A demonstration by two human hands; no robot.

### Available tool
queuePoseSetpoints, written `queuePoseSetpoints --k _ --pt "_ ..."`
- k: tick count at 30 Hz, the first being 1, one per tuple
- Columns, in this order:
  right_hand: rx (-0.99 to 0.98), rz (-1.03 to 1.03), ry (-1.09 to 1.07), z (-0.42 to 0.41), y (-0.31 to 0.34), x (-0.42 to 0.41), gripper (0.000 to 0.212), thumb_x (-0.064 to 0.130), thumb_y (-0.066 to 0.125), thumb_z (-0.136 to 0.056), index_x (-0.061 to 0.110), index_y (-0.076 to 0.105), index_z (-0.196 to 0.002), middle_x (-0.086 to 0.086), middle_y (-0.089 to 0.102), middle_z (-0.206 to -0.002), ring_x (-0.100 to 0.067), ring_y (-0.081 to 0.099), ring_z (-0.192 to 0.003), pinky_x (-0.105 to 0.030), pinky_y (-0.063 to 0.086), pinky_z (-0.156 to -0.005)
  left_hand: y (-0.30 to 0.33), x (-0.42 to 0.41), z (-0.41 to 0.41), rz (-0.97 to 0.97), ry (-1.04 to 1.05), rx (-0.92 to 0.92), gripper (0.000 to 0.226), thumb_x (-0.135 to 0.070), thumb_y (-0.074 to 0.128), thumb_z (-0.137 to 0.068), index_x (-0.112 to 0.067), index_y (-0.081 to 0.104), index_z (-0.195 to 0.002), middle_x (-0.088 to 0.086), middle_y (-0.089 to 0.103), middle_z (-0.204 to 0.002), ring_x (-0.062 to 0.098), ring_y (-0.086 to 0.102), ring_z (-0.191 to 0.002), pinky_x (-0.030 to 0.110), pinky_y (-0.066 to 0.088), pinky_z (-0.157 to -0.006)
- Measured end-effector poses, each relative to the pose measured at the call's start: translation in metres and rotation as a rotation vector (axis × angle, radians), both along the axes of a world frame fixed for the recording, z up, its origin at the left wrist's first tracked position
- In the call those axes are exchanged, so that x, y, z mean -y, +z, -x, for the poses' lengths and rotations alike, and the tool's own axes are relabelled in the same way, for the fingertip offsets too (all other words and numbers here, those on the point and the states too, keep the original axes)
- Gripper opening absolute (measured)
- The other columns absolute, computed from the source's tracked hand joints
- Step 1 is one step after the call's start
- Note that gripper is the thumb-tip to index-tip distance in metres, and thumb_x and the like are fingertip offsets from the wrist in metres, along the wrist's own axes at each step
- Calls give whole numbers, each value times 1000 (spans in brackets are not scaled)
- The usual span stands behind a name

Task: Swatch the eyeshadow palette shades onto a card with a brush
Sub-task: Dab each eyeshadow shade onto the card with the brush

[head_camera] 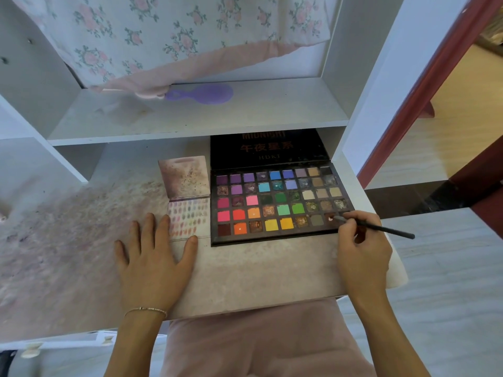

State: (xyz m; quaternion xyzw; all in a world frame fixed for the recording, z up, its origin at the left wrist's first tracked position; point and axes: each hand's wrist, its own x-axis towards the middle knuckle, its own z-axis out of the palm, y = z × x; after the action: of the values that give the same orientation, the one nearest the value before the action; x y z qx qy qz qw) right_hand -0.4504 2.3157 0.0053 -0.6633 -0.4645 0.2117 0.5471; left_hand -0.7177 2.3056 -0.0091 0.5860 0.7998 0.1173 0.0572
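An open black eyeshadow palette (pixel 277 202) with several rows of coloured pans lies on the desk, its lid propped up behind. To its left lies a white card (pixel 187 217) covered with rows of small colour swatches. My left hand (pixel 152 257) rests flat on the desk, fingers spread, with fingertips touching the card's lower left edge. My right hand (pixel 362 246) pinches a thin black brush (pixel 381 228); its tip touches a dark pan in the palette's bottom right corner.
A stained pinkish folded card (pixel 185 175) stands behind the swatch card. A purple hairbrush (pixel 201 94) lies on the shelf above, under a floral cloth (pixel 168 36). The desk (pixel 245 278) is stained with powder. A pink cushioned stool (pixel 261 341) sits below the desk edge.
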Motion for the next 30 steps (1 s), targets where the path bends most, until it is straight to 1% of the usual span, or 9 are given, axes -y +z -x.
queuePoseSetpoints --k 8,11,15,17,19,22,24,27,30 --pt "-82 -35 271 32 2 2 32 1 50 -87 32 53 -77 12 60 -72 0 58 -72 -9 45 -57 2 1 1 10 7 -6 81 -65 14 -75 -22 20 -144 2 11 -154 23 0 -142 46 -1 -113" --pt "-56 -19 418 53 3 1 34 0 52 -85 32 53 -76 8 61 -68 -7 59 -70 -14 46 -57 2 1 1 12 4 -24 88 -69 4 -70 -22 18 -144 2 10 -154 22 0 -142 46 -1 -113" --pt "-35 -15 579 85 3 -6 27 6 54 -84 32 52 -77 25 60 -75 3 55 -68 -8 41 -59 1 2 1 6 9 -32 91 -69 -2 -67 -23 17 -144 1 9 -155 22 -1 -142 46 -1 -113" --pt "-37 -29 612 100 4 -10 20 13 53 -82 33 50 -77 23 57 -68 1 54 -64 -8 39 -56 0 2 1 9 17 -32 86 -68 3 -71 -24 16 -144 1 8 -155 21 -2 -142 45 -2 -113" --pt "-11 -37 635 112 4 -14 21 14 55 -83 33 49 -77 17 53 -61 -2 53 -62 -8 38 -54 -2 1 1 13 20 -38 80 -67 9 -77 -25 15 -144 0 7 -155 20 -2 -142 45 -3 -113" --pt "61 -36 668 125 2 -19 13 13 58 -85 26 55 -84 11 55 -67 -6 53 -64 -16 41 -57 -4 1 1 5 26 -55 75 -66 13 -81 -25 15 -144 0 8 -155 20 -1 -142 45 -1 -114" --pt "95 -23 666 128 0 -23 13 15 56 -86 28 54 -85 9 57 -70 -6 54 -67 -19 43 -60 -4 1 0 1 29 -61 80 -66 9 -76 -25 16 -144 0 9 -155 21 0 -142 45 -1 -113" --pt "151 -14 669 128 -2 -24 18 17 53 -87 34 49 -85 11 56 -67 -6 54 -69 -16 42 -58 -4 1 0 -2 25 -70 89 -69 -3 -69 -26 15 -144 0 9 -155 21 -1 -142 44 -3 -113" --pt "172 -2 667 127 -2 -24 18 16 53 -87 33 47 -85 12 55 -67 -5 53 -69 -15 41 -58 -4 1 0 0 21 -72 90 -69 -7 -67 -26 13 -145 -1 7 -155 20 -2 -142 45 -3 -113"
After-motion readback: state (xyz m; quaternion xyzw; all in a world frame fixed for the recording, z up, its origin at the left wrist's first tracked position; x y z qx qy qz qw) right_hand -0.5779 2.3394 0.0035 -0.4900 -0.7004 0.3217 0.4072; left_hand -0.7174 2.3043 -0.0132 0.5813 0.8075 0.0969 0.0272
